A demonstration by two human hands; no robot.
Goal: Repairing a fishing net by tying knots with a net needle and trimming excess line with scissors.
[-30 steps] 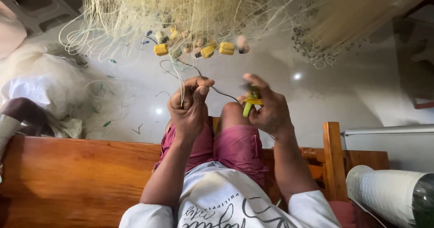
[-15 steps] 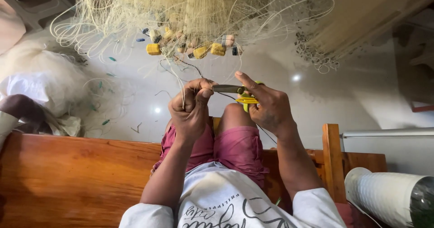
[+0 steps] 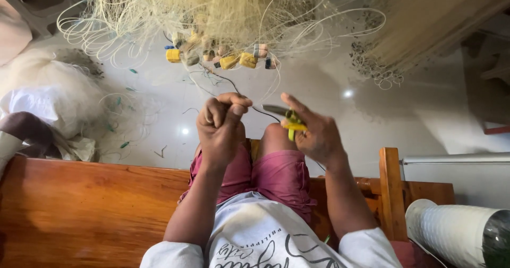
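Since the earlier frame both hands sit slightly higher and closer together, and the blade now points more squarely at the left fist; pile of pale yellowish monofilament fishing net (image 3: 234,7) hangs in much the same spot beyond the knees

Left hand (image 3: 220,132) closed in a tight fist, thumb pressed over curled index finger, pinching a thin dark line (image 3: 220,79) that runs up from the fist to the net's edge. Right hand (image 3: 314,135) closed around small yellow-handled snips with a grey metal blade (image 3: 284,116), index finger stretched along the top of the tool

Key relation: blade tip lies just beside the left fist, on its right side, not touching. Long axis of snips runs roughly across the view, tip toward the left hand, handle back in the right palm. Dark line crosses between the two hands and passes near the blade; cannot tell if it sits inside the blade. Right hand is the nearer one to that stretch of line

Row of small yellow and pale block-shaped floats (image 3: 234,60) strung along the net's edge hangs above both hands, well apart from them

Person sits on orange-brown wooden bench (image 3: 79,209), knees over its front edge, glossy pale tiled floor (image 3: 329,82) beyond. White mesh roll (image 3: 457,231) lies at the bench's right end, heap of white netting (image 3: 48,95) on the floor off its left end
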